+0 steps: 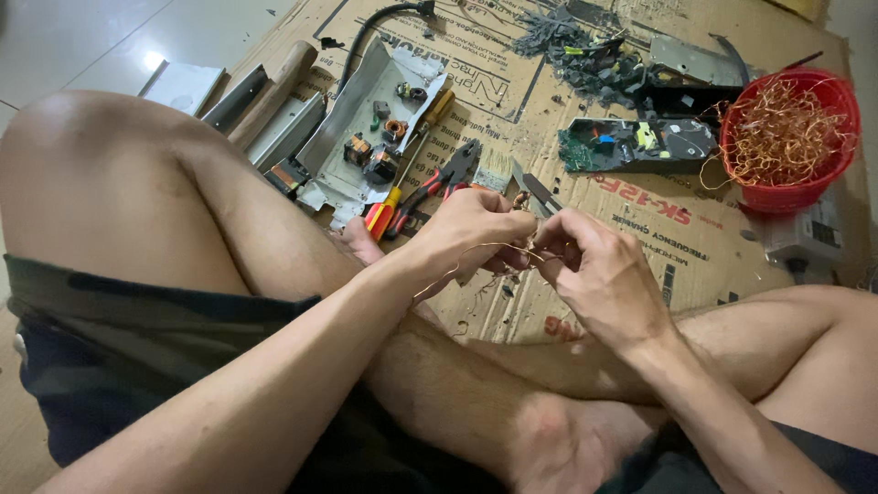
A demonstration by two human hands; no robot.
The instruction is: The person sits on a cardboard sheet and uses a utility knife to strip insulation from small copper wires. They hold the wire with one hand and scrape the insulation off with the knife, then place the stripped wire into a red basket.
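My left hand (pixel 476 229) and my right hand (pixel 599 270) meet above my crossed legs. Both pinch a thin copper wire (pixel 498 245) that runs between them, and a loose strand trails down past my left wrist. A small coil part (pixel 521 198) shows just above my fingertips; which hand holds it I cannot tell. Just behind my hands lie red-handled pliers (pixel 448 176) and a red and yellow screwdriver (pixel 402 178) on the cardboard.
A red basket (pixel 828 197) full of tangled copper wire stands at the right. A green circuit board (pixel 631 142), a metal tray (pixel 343 123) with small coils, a wooden-handled hammer (pixel 274 87), a paintbrush (pixel 494 169) and dark plastic scraps (pixel 585 55) lie on the flattened cardboard (pixel 512 302).
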